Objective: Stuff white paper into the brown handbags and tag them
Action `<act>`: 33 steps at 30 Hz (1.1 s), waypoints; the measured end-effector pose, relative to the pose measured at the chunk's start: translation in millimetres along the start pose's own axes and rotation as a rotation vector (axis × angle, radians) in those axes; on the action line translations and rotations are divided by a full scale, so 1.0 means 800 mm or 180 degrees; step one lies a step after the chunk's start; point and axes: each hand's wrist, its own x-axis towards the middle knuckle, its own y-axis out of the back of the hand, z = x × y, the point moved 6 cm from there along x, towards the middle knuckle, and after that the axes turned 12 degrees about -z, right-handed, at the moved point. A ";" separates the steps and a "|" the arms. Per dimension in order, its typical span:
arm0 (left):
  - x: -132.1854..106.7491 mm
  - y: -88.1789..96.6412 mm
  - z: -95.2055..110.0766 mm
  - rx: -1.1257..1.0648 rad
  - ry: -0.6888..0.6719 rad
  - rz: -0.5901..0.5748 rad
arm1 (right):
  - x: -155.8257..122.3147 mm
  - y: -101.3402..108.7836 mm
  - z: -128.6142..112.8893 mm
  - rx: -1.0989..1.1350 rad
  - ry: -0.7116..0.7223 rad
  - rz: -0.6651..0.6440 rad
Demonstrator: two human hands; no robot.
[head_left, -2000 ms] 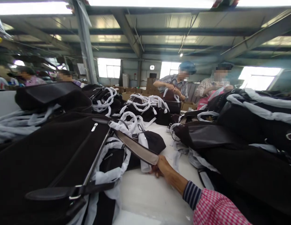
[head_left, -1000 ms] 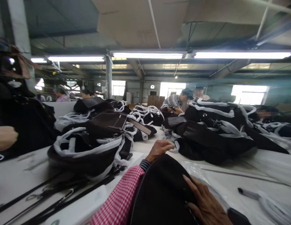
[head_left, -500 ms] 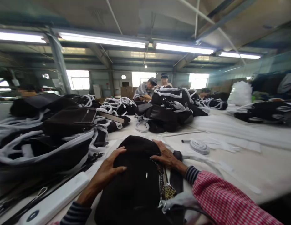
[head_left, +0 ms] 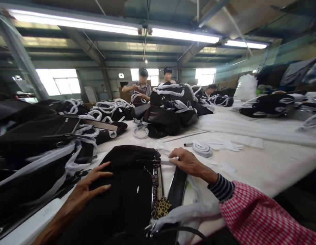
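Note:
A dark brown bag (head_left: 124, 190) lies flat on the white table (head_left: 262, 163) right before me. My left hand (head_left: 90, 182) rests flat on its left side with fingers spread. My right hand (head_left: 187, 161) sits at the bag's far right corner, fingers curled on the edge of white wrapping paper (head_left: 185, 211). A black strap (head_left: 178, 189) and a leopard-print tag (head_left: 163, 208) lie beside the bag's zip.
Piles of dark bags with white-wrapped handles stand at the left (head_left: 46, 143) and centre back (head_left: 170, 109). A roll of white tape (head_left: 202, 149) lies on the table. Other people (head_left: 140, 86) work at the far end. More bags lie at the right (head_left: 267, 105).
The view swung from the bag pile to the table before me. The dark bag now lies flatter, and both hands have spread apart from its top to its sides.

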 end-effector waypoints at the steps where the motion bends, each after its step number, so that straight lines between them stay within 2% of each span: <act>1: 0.001 0.002 -0.001 0.0167 -0.0004 -0.0130 | -0.007 -0.006 -0.001 -0.0336 0.0047 -0.0136; 3: 0.005 0.013 0.006 0.0672 -0.0013 -0.0431 | -0.018 -0.016 -0.003 -0.0861 0.0069 -0.0193; 5: 0.010 0.030 0.034 0.1346 -0.0042 -0.0622 | -0.022 -0.024 -0.003 -0.1121 0.0022 -0.0104; 7: 0.015 0.042 0.086 0.1936 -0.0142 -0.0676 | -0.023 -0.029 -0.003 -0.1244 -0.0035 -0.0006; 8: 0.017 0.041 0.120 0.2045 -0.0267 -0.0721 | -0.022 -0.031 -0.004 -0.1296 -0.0029 0.0013; 9: 0.018 0.032 0.154 0.2027 -0.0401 -0.0881 | -0.021 -0.032 -0.004 -0.1334 -0.0006 0.0027; 11: 0.019 -0.003 0.215 0.1806 -0.0563 -0.1258 | -0.021 -0.032 -0.004 -0.1366 0.0059 0.0070; 13: 0.015 -0.054 0.254 0.1733 -0.0622 -0.1799 | -0.023 -0.030 -0.003 -0.1339 0.0110 0.0106; 14: 0.012 -0.078 0.264 0.1787 -0.0640 -0.1992 | -0.024 -0.030 -0.002 -0.1313 0.0113 0.0122; 16: 0.008 -0.115 0.271 0.1886 -0.0671 -0.2085 | -0.026 -0.028 0.001 -0.1259 0.0115 0.0139; 19: 0.004 -0.138 0.265 0.1849 -0.0592 -0.1924 | -0.027 -0.028 0.003 -0.1203 0.0150 0.0170; 21: 0.004 -0.138 0.259 0.1621 -0.0333 -0.1863 | -0.026 -0.028 0.004 -0.1176 0.0180 0.0187; 27: 0.011 -0.117 0.229 0.0449 0.0731 -0.1589 | -0.026 -0.027 0.006 -0.1061 0.0188 0.0131; 30: 0.008 -0.106 0.213 -0.0041 0.0981 -0.1574 | -0.026 -0.027 0.006 -0.1058 0.0202 0.0109; 33: -0.004 -0.100 0.204 -0.0158 0.1091 -0.1825 | -0.025 -0.027 0.006 -0.1073 0.0212 0.0080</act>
